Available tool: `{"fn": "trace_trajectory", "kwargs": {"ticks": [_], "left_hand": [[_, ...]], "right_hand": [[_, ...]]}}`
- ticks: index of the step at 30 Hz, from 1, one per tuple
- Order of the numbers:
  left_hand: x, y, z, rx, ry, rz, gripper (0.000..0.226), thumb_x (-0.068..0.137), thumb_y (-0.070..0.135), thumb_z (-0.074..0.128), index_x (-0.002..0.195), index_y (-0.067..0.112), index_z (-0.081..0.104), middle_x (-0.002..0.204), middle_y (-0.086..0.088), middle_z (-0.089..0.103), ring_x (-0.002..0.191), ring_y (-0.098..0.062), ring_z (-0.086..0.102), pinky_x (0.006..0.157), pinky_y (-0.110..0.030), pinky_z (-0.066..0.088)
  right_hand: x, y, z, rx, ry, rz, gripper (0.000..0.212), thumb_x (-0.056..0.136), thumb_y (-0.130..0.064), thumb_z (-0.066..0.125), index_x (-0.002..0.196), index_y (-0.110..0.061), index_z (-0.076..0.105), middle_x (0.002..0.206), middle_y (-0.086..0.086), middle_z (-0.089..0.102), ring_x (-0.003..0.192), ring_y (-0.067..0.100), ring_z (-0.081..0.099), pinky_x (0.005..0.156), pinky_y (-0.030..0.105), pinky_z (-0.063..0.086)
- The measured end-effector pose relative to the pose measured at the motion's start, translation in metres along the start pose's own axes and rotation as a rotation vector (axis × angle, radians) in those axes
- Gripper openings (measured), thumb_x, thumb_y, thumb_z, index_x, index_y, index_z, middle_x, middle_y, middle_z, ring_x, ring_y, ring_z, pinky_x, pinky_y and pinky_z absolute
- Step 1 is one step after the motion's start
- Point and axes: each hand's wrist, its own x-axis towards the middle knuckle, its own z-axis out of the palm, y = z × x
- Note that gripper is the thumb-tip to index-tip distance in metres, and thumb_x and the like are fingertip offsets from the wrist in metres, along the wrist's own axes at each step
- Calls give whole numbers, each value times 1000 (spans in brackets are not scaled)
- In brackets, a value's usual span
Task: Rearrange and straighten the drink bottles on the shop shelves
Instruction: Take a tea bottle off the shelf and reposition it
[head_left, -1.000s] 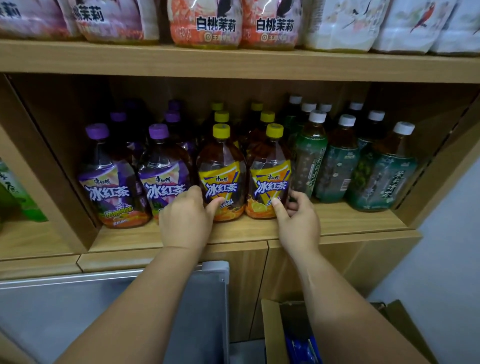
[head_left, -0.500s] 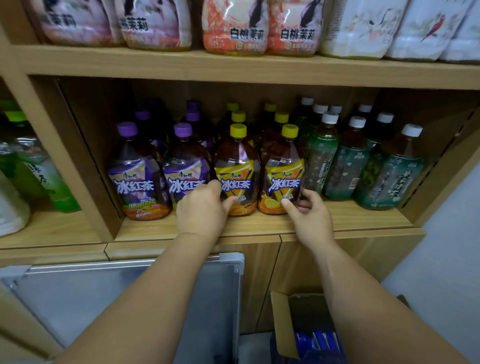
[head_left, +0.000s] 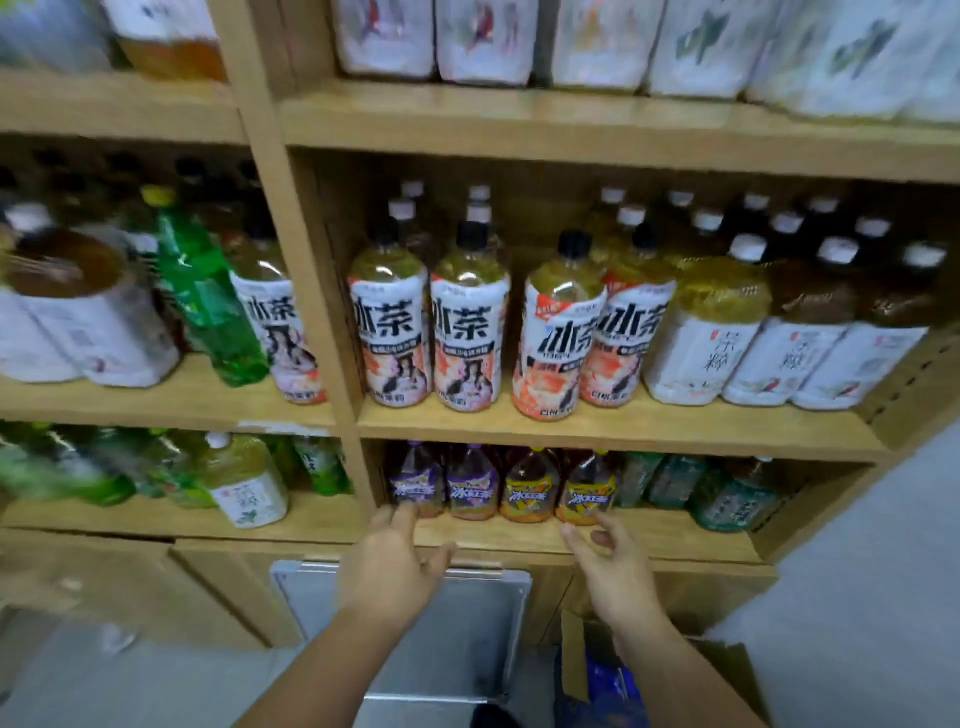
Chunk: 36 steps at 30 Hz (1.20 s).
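Purple-labelled bottles (head_left: 417, 486) and yellow-labelled bottles (head_left: 586, 493) stand side by side on the lowest shelf (head_left: 675, 535), lower centre of the frame. The left hand (head_left: 392, 569), loose and empty, reaches the purple pair (contact unclear). The right hand (head_left: 615, 569), fingers spread, hovers just below the yellow pair. The upper board (head_left: 623, 431) half hides their caps, and the labels are blurred.

front row, bottom shelf (head_left: 675, 538)
two purple-label bottles (head_left: 470, 486) left, two yellow-label bottles (head_left: 529, 493) right; upright, side by side, labels forward
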Motion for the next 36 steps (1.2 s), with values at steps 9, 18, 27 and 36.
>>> {"fn": "trace_trajectory", "kwargs": {"ticks": [9,18,27,36], "left_hand": [[-55,-31,-166,-61,134,-181,58,83,63,69,128,29,56,120,0,63,85,-20,70,68,-34,50],[-49,-114,-208,-215,274,-230,60,78,53,80,126,24,60,122,-2,57,91,-27,67,78,-39,54],[48,-250,-290,-308,277,-191,68,81,43,83,136,16,54,127,-7,50,115,-30,57,91,-36,47],[133,-320,-362,-369,337,-80,88,80,41,84,152,19,39,145,-7,46,133,-26,48,110,-41,41]], "right_hand": [[-71,-128,2,-18,-218,-72,49,91,-46,74,134,-26,62,133,-2,59,125,20,56,109,47,47],[-108,-181,102,24,-382,-139,34,90,-36,77,121,-28,67,117,-7,69,102,10,67,91,32,57],[-123,-256,260,-27,-364,-217,36,92,-31,76,126,-24,66,123,1,67,114,16,64,98,33,51],[-118,-327,367,-100,-353,-308,52,91,-43,74,139,-36,54,133,-14,56,115,4,60,90,21,46]]}}
